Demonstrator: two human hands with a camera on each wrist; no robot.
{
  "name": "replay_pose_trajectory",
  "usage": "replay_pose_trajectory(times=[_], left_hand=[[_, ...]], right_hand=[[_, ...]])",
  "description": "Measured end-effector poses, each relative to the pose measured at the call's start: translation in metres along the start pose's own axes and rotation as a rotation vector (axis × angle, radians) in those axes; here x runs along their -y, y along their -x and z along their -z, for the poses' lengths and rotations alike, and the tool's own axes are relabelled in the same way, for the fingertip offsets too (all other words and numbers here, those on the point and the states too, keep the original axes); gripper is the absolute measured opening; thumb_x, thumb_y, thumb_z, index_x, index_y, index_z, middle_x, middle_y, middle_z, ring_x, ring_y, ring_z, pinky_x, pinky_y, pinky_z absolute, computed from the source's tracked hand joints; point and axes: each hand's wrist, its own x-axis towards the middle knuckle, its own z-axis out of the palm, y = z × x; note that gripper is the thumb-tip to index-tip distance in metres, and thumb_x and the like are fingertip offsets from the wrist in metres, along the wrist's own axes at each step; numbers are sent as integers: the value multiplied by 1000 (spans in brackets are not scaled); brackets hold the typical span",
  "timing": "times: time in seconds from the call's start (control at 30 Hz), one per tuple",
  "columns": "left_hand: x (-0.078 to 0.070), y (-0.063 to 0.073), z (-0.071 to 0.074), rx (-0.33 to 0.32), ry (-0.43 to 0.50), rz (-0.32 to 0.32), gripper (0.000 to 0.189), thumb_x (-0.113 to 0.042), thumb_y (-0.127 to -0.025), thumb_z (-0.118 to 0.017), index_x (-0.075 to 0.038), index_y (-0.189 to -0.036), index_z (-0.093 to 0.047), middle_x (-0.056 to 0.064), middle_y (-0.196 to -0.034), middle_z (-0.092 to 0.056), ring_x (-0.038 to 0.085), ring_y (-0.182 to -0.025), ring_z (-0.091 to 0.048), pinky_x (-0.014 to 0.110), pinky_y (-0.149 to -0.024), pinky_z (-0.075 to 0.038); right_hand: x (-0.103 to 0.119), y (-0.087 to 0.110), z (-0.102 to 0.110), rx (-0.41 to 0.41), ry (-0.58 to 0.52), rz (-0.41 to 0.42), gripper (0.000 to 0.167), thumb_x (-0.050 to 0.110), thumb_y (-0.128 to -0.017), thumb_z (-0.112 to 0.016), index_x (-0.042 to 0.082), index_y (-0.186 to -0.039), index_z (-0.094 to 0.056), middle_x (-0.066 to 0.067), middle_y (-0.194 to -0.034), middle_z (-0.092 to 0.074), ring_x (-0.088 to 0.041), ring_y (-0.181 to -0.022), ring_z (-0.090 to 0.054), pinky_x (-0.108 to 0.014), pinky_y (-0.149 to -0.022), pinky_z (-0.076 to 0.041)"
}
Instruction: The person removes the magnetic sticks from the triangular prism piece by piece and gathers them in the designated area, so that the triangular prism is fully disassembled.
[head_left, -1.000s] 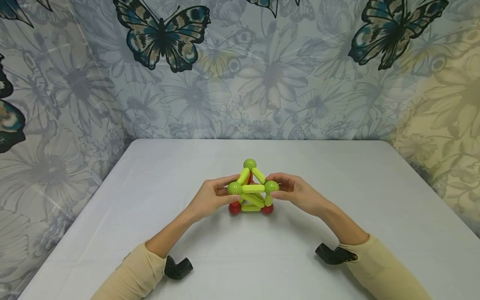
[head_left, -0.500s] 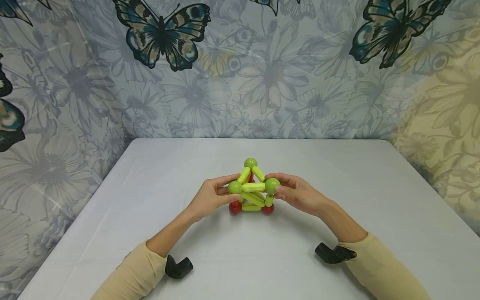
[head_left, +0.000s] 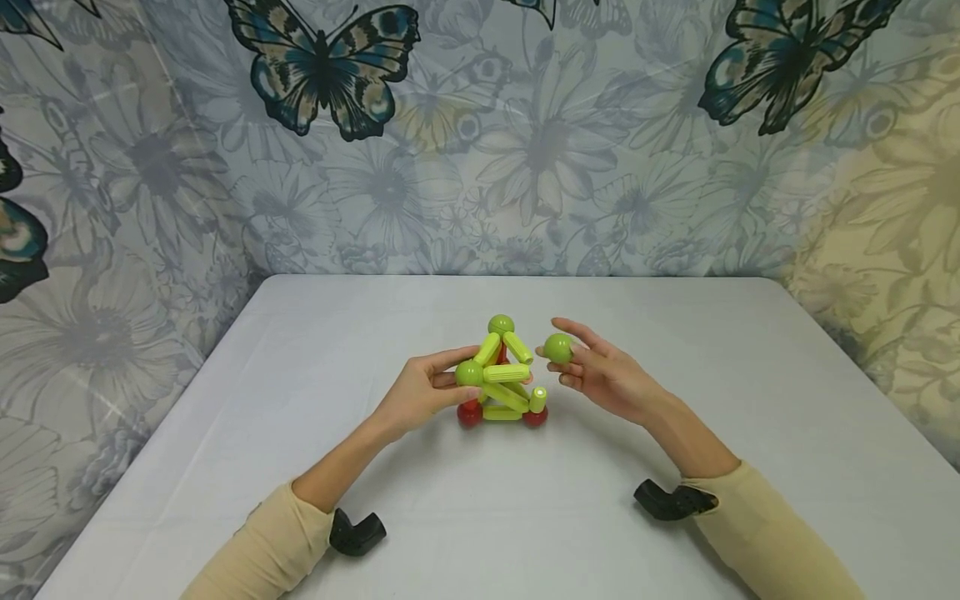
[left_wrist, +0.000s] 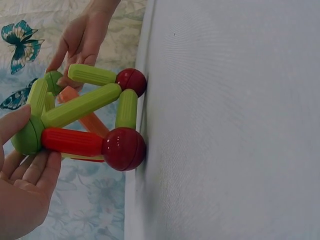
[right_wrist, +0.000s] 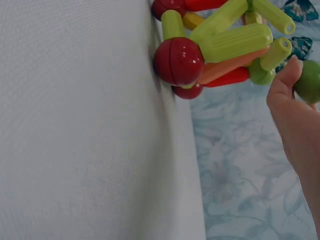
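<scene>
A toy frame of chunky rods and balls stands on the white table, its red balls (head_left: 535,415) at the bottom. My left hand (head_left: 418,398) grips the green ball (head_left: 469,373) at its left corner, thumb in front and fingers behind. Another green ball (head_left: 501,325) tops the frame at the back. Just right of the frame, my right hand (head_left: 618,379) pinches a loose green ball (head_left: 558,348), apart from the rods. A yellow-green rod (head_left: 507,373) points toward it with a bare end. Red rods (left_wrist: 72,141) and an orange rod (right_wrist: 232,65) also show in the wrist views.
The white table (head_left: 480,517) reaches back to a wall hung with butterfly-patterned cloth (head_left: 540,167). Black curved pieces (head_left: 357,535) stick out at both sleeve cuffs.
My right hand has pulled the green ball off the frame's right corner and moved it up and right. Bare rod ends now show there. The left hand stays in place.
</scene>
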Motion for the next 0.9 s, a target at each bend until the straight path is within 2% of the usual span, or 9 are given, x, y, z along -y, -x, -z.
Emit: replay_pose_trajectory(times=[0.13,0.27,0.37,0.47,0.53,0.6,0.7,0.77,0.9], left_hand=[[-1,0,0,-9,-6,11,57,-3,-86,-70,-7,-139,-50,12,-140,-47,24,-111,-60,32,-84,-53],[0,0,0,-17,-2,23,57,-3,-85,-70,-8,-138,-51,10,-140,-48,23,-111,-60,32,-85,-52],[1,0,-1,-19,10,23,56,-3,-86,-70,-8,-138,-51,10,-139,-48,23,-111,-60,32,-85,-52],[2,0,-1,-17,21,19,56,-3,-86,-70,-8,-138,-51,10,-140,-47,23,-111,-60,32,-85,-52],[3,0,-1,-18,24,23,57,-3,-85,-71,-9,-138,-51,9,-140,-47,22,-111,-60,32,-85,-52],[3,0,-1,-19,24,24,57,-4,-85,-71,-10,-138,-51,9,-140,-47,22,-111,-60,32,-85,-52],[2,0,-1,-23,17,29,57,-5,-85,-72,-11,-138,-52,8,-140,-48,22,-111,-60,32,-85,-52],[2,1,-2,-25,15,29,57,-6,-85,-72,-11,-138,-52,9,-139,-48,22,-110,-60,32,-85,-52],[2,1,-2,-25,15,27,57,-7,-85,-72,-10,-138,-52,10,-139,-48,22,-110,-61,32,-85,-52]], right_hand=[[2,-2,3,-169,7,-52,34,21,-106,-32,9,-139,-33,-8,-123,-59,-19,-106,-54,-24,-87,-46],[0,-6,7,-353,71,-139,51,26,-102,-48,-1,-140,-27,-7,-119,-62,-18,-104,-57,-21,-86,-48],[-3,-9,11,-443,97,-188,61,24,-98,-56,-8,-139,-25,-14,-127,-57,-17,-104,-59,-22,-90,-48],[-4,-11,17,-487,155,-221,66,24,-97,-58,-13,-140,-24,-21,-136,-45,-20,-110,-57,-25,-94,-45],[-4,-13,21,-513,245,-262,69,29,-96,-58,-12,-142,-26,-22,-138,-39,-23,-115,-54,-26,-96,-44],[-4,-15,25,-540,340,-312,71,35,-95,-59,-9,-143,-29,-18,-132,-41,-22,-111,-56,-23,-90,-48],[-4,-19,32,-574,408,-376,70,41,-94,-59,-3,-143,-35,-11,-122,-44,-16,-96,-60,-19,-74,-50],[-4,-22,37,-595,377,-373,67,40,-94,-58,-1,-143,-36,-10,-116,-45,-10,-84,-59,-17,-68,-49],[-3,-27,44,-610,276,-322,64,33,-97,-56,-1,-145,-33,-11,-116,-46,-8,-86,-60,-18,-78,-51]])
